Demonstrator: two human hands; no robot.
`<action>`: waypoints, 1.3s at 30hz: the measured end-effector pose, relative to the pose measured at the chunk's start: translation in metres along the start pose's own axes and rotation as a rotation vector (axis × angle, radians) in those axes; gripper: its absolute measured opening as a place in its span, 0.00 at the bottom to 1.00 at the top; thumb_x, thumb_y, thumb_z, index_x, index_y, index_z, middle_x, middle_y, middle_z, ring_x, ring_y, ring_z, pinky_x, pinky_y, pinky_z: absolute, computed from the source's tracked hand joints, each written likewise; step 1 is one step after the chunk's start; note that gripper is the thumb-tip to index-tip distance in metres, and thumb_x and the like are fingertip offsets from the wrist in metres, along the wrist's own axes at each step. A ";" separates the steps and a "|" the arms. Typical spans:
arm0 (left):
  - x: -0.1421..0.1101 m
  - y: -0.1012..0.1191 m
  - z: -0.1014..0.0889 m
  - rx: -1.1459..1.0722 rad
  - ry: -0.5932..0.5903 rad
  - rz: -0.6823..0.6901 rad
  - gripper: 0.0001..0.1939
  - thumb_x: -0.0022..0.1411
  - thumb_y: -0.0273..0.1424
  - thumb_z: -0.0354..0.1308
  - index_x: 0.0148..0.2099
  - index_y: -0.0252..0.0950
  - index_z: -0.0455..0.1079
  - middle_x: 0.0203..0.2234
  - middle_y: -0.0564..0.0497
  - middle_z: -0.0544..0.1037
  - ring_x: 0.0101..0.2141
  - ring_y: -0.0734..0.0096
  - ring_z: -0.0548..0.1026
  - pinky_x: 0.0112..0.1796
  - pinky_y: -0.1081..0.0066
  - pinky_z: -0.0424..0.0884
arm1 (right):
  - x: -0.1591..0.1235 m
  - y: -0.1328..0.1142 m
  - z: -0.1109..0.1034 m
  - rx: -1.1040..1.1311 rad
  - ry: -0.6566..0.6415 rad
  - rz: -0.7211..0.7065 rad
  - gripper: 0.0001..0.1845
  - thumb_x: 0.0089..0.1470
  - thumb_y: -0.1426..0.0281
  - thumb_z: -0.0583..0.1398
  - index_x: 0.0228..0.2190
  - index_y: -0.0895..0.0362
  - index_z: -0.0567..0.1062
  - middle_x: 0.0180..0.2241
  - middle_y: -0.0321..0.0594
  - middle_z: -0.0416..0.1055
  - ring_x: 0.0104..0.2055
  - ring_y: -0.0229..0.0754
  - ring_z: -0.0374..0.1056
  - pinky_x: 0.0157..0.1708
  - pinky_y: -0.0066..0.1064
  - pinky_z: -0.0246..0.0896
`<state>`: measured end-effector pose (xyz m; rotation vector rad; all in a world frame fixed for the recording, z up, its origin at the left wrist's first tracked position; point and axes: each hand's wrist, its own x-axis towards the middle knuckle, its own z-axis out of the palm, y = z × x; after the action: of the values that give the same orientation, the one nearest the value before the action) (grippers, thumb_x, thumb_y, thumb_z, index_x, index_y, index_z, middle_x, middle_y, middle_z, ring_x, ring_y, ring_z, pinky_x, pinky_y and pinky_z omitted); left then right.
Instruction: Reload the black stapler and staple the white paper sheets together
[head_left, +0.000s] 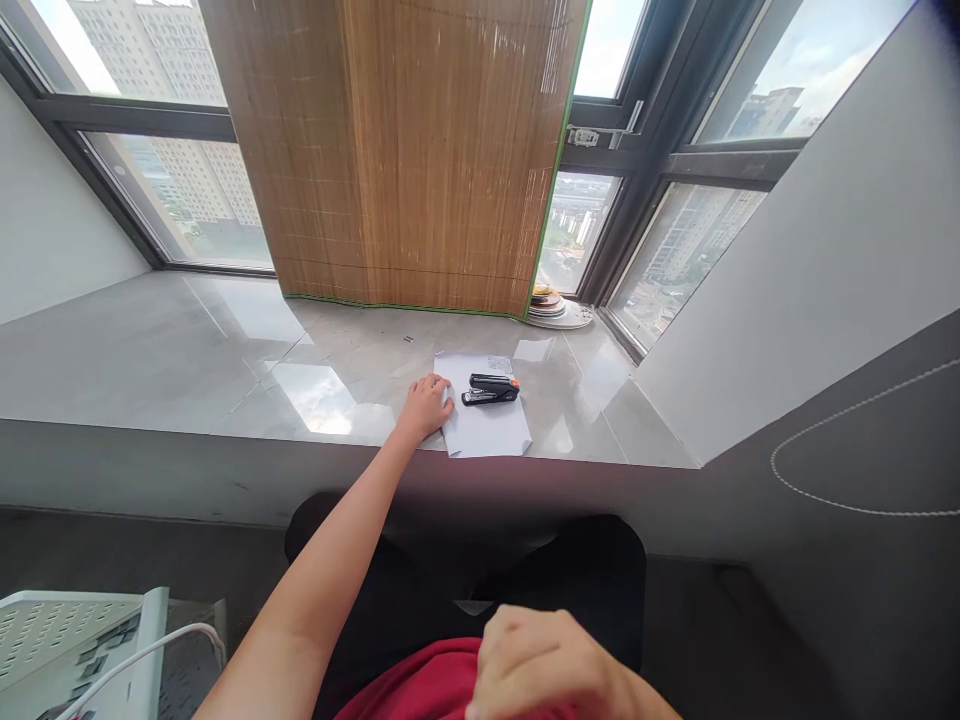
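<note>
Black stapler | right of left hand | hand seemingly touching paper

One stapler, one blind, one cord, one cable.
Under the stapler, paper, sheet number unclear; left of it, one left hand; on its near side, one right hand; behind and right of it, one stack of several plates, exact number unclear; behind it, the blind; well right, the cord; low left, the cable.
</note>
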<state>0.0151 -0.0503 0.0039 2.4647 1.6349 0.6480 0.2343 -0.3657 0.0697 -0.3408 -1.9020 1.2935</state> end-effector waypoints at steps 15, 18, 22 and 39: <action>0.000 -0.005 -0.001 -0.103 -0.006 0.029 0.20 0.70 0.42 0.67 0.59 0.38 0.74 0.59 0.39 0.78 0.62 0.47 0.75 0.66 0.50 0.64 | 0.106 0.188 -0.241 -0.838 0.728 0.271 0.15 0.59 0.58 0.67 0.39 0.55 0.86 0.43 0.50 0.85 0.38 0.51 0.79 0.41 0.44 0.78; 0.000 -0.004 -0.003 -0.113 0.003 0.032 0.21 0.69 0.43 0.69 0.57 0.38 0.75 0.58 0.39 0.78 0.61 0.47 0.75 0.65 0.51 0.65 | 0.099 0.192 -0.237 -1.029 0.645 0.210 0.11 0.65 0.63 0.64 0.40 0.54 0.85 0.46 0.50 0.85 0.45 0.53 0.80 0.44 0.43 0.76; 0.000 -0.005 -0.002 -0.148 0.015 -0.003 0.24 0.66 0.43 0.72 0.58 0.38 0.74 0.57 0.40 0.78 0.60 0.47 0.76 0.63 0.53 0.67 | 0.096 0.191 -0.238 -1.151 0.563 0.227 0.10 0.68 0.65 0.62 0.43 0.53 0.84 0.45 0.49 0.84 0.45 0.53 0.79 0.45 0.42 0.74; 0.000 -0.014 -0.029 -1.414 0.375 -0.424 0.25 0.80 0.45 0.41 0.63 0.40 0.72 0.68 0.38 0.74 0.69 0.55 0.72 0.69 0.51 0.70 | 0.158 0.164 -0.211 -0.951 0.573 0.071 0.14 0.59 0.69 0.67 0.46 0.54 0.86 0.42 0.46 0.84 0.42 0.51 0.77 0.46 0.42 0.75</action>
<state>-0.0087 -0.0481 0.0255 0.9916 1.0084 1.5096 0.2533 -0.0579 0.0333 -1.1244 -1.8566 0.1750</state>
